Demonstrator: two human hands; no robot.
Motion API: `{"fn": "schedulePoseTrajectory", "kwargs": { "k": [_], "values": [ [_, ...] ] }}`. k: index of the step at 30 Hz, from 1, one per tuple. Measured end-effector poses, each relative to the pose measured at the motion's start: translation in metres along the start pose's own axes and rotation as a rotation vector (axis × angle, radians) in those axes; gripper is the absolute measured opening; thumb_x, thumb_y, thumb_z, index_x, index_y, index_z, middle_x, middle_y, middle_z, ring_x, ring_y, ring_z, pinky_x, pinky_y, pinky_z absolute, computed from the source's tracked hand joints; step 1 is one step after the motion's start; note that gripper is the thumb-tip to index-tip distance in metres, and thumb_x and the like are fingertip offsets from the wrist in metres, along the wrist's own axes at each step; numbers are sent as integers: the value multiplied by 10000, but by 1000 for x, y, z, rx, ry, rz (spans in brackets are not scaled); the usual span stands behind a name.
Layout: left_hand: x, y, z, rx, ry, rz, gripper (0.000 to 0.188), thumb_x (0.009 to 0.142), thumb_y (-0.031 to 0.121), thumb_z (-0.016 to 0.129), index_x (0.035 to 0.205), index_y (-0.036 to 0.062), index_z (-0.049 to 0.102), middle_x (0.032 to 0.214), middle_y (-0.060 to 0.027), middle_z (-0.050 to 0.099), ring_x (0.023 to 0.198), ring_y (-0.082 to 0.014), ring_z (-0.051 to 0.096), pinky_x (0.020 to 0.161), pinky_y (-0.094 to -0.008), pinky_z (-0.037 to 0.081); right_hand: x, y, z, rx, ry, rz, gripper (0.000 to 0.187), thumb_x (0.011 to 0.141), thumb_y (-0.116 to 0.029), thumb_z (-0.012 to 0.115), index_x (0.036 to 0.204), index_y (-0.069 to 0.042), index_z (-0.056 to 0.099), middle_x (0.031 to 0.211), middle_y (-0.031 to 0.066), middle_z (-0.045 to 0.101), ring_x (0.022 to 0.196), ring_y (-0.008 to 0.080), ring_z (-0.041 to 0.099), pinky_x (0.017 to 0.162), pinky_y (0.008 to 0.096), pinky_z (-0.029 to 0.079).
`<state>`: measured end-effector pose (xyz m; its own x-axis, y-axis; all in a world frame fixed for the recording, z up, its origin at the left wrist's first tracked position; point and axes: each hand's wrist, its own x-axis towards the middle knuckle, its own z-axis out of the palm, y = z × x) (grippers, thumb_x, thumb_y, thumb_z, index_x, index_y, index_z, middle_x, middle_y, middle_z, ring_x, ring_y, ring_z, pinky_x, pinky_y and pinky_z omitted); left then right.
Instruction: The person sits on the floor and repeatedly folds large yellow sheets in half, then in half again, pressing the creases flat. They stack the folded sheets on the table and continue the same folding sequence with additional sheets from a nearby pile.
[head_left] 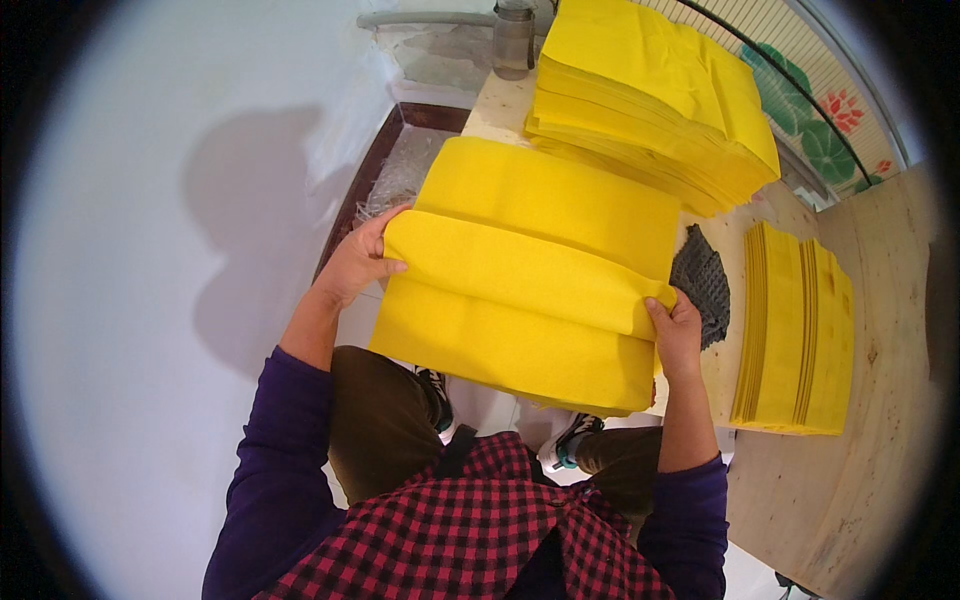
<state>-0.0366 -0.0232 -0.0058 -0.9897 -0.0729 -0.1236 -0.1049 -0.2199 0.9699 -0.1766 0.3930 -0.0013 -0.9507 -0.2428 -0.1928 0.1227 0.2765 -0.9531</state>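
Observation:
A wide yellow fabric sheet [520, 270] spans the space in front of me, with a raised folded band running across its middle. My left hand [355, 262] is closed on the left end of that band, thumb on top and fingers behind the cloth. At the band's right end, my right hand [676, 328] grips the fabric between thumb and fingers. The sheet's near edge hangs over my knees, and what supports it from below is hidden. Close to my right hand lies a dark grey textured cloth [703, 285].
Beyond the sheet, a thick stack of yellow fabric [640, 100] rests on a pale wooden table [500, 112]. Folded yellow bundles [795, 330] stand to the right, beside a wooden board [885, 280]. A lidded jar [514, 42] is at the back. A white wall [130, 300] borders the left.

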Motion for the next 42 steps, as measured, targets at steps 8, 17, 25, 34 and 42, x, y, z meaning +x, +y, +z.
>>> {"fn": "schedulePoseTrajectory", "kwargs": {
  "k": [8, 17, 25, 34, 42],
  "values": [
    [-13, 8, 10, 169, 256, 5, 686, 865, 18, 637, 1471, 50, 317, 1041, -76, 677, 951, -122, 598, 872, -249, 426, 0, -6, -1, -42, -22, 9, 193, 939, -58, 583, 1111, 30, 593, 993, 29, 648, 875, 101, 589, 801, 239, 465],
    [-16, -1, 23, 235, 343, -6, 610, 865, -58, 582, 1430, 36, 376, 957, -60, 687, 867, -95, 604, 761, -227, 457, -2, -4, -2, 55, 10, 8, 232, 921, -59, 605, 1133, 29, 569, 999, 47, 646, 886, 110, 596, 799, 249, 470],
    [-13, -9, 27, 249, 358, 17, 580, 871, -74, 559, 1416, 36, 393, 998, -65, 674, 883, -103, 603, 798, -238, 467, -20, -6, -5, -80, 144, -43, 440, 889, -31, 622, 1294, 8, 455, 983, 87, 647, 885, 143, 612, 779, 257, 478],
    [-14, -10, 31, 218, 355, 53, 542, 910, -39, 538, 1423, 46, 387, 1045, -71, 663, 928, -105, 585, 841, -240, 447, -43, 7, 3, -56, 188, -113, 451, 918, -34, 567, 1345, -7, 427, 1057, 103, 634, 930, 157, 582, 819, 279, 457],
    [-16, -12, 34, 266, 333, 100, 540, 940, -10, 515, 1447, 41, 339, 1107, -73, 645, 975, -112, 573, 887, -246, 429, -50, 20, 0, -36, 221, -195, 612, 996, -257, 505, 1473, 28, 249, 1492, 221, 338, 1374, 271, 352, 1088, 343, 311]
  ]
}}
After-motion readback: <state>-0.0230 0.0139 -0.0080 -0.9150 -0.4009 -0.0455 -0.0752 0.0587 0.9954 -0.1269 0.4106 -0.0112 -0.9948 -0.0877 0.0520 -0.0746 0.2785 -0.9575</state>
